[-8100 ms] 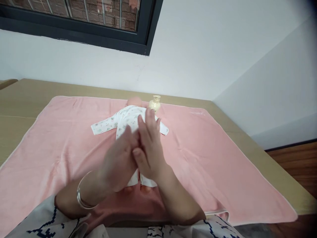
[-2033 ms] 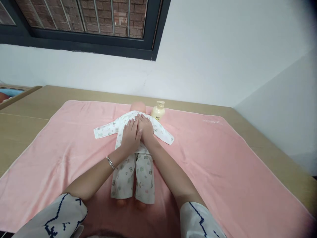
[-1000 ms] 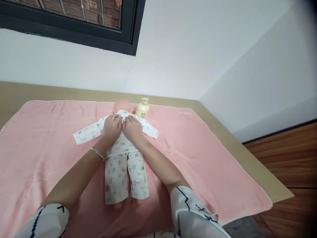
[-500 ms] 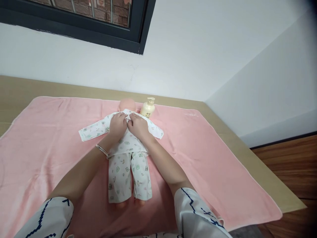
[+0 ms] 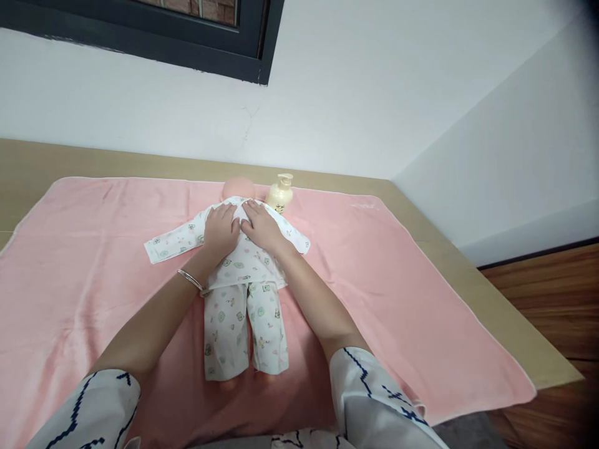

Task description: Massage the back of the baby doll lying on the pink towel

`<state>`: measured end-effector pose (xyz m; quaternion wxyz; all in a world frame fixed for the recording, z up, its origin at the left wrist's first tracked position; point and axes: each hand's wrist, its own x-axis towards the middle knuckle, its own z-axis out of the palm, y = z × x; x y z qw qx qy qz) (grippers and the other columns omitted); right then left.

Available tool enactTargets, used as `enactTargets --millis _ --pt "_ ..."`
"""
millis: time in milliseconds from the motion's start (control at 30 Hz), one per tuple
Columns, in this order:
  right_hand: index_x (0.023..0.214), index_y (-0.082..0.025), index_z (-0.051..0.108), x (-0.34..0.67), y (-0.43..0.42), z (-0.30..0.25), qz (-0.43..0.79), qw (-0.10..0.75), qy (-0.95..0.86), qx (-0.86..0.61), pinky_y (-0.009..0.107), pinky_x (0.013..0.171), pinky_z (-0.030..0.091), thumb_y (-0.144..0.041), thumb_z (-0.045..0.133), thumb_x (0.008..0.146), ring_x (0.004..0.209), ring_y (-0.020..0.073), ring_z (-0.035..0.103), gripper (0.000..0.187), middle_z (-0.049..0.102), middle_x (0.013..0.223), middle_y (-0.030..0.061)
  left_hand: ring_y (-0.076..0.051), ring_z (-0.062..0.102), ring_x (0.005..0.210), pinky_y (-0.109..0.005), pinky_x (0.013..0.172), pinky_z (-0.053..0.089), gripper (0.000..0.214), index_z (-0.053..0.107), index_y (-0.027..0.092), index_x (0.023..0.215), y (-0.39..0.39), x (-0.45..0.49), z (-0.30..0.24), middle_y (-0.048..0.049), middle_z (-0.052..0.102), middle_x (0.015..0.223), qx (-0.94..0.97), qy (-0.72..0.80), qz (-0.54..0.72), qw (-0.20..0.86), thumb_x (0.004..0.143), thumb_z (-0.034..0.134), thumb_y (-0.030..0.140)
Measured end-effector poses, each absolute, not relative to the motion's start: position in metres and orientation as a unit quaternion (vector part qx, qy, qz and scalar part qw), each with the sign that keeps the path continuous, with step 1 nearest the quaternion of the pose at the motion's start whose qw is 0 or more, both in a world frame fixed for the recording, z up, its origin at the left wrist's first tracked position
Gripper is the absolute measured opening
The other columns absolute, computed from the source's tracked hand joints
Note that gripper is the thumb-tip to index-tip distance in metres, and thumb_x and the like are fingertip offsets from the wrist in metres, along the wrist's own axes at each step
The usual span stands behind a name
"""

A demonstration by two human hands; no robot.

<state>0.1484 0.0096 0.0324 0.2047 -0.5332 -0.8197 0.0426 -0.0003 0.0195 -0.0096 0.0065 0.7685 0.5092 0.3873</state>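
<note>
A baby doll lies on a pink blanket, its bald head toward the wall. It wears a white printed top with long sleeves spread out and matching trousers. My left hand rests on the left side of the top's chest, fingers stretched toward the shoulder. On the right side of the chest lies my right hand, flat with fingers apart. The thumbs come close together at the middle of the chest. Both palms cover part of the top's front.
A cream pump bottle stands just right of the doll's head. The blanket covers a wooden table whose right edge shows. Behind are a white wall and a dark window frame.
The fingers, bent and gathered at the top's neckline before, have straightened and spread flat over the chest. The view has shifted slightly downward.
</note>
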Motion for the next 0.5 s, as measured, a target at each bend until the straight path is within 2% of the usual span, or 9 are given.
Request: enactTargets --millis 133,200,233,300,400,500 --pt "0.113 -0.017 0.064 0.133 -0.008 0.036 -0.001 0.218 -0.774 -0.594 0.035 0.094 0.05 -0.022 0.041 0.096 0.112 0.0248 0.061 0.029 0.067 0.12 0.0079 -0.026 0.061 0.107 -0.043 0.099 0.048 0.031 0.068 0.017 0.102 0.011 -0.001 -0.009 -0.0115 0.07 0.109 0.754 0.504 0.42 -0.026 0.094 0.041 0.028" --pt "0.108 -0.017 0.066 0.127 -0.014 0.035 -0.015 0.217 -0.746 -0.629 0.036 0.085 0.053 -0.023 0.037 0.097 0.103 0.0255 0.065 0.031 0.069 0.115 0.0083 -0.025 0.061 0.102 -0.042 0.096 0.049 0.029 0.069 0.018 0.096 0.007 0.0 -0.009 -0.0104 0.07 0.102 0.738 0.516 0.434 -0.032 0.094 0.042 0.029" --pt "0.109 -0.017 0.065 0.125 -0.014 0.033 -0.019 0.22 -0.738 -0.637 0.036 0.086 0.053 -0.024 0.036 0.097 0.105 0.0255 0.064 0.032 0.068 0.117 0.0086 -0.025 0.061 0.102 -0.042 0.096 0.049 0.028 0.069 0.018 0.097 0.006 0.0 -0.009 -0.0104 0.07 0.103 0.73 0.525 0.437 -0.031 0.094 0.043 0.028" --pt "0.119 -0.014 0.063 0.126 -0.011 0.03 -0.018 0.229 -0.739 -0.633 0.036 0.097 0.049 -0.024 0.037 0.097 0.118 0.0259 0.059 0.035 0.063 0.128 0.0108 -0.027 0.059 0.108 -0.043 0.099 0.047 0.03 0.067 0.015 0.106 0.007 0.0 -0.01 -0.0124 0.068 0.111 0.716 0.55 0.429 -0.022 0.092 0.045 0.03" --pt "0.138 -0.005 0.049 0.135 0.003 0.026 0.01 0.212 -0.771 -0.6 0.04 0.117 0.031 -0.022 0.041 0.095 0.138 0.0279 0.04 0.047 0.047 0.146 0.017 -0.031 0.05 0.126 -0.05 0.111 0.039 0.042 0.058 0.011 0.126 0.014 -0.001 -0.009 -0.0161 0.058 0.132 0.733 0.562 0.383 0.001 0.093 0.043 0.033" --pt "0.145 -0.002 0.04 0.144 0.014 0.026 0.036 0.181 -0.804 -0.565 0.045 0.121 0.023 -0.019 0.04 0.094 0.143 0.0303 0.032 0.053 0.037 0.152 0.0203 -0.029 0.046 0.132 -0.054 0.117 0.029 0.043 0.055 0.013 0.13 0.019 -0.002 -0.006 -0.0131 0.055 0.139 0.775 0.525 0.351 0.021 0.095 0.038 0.03"
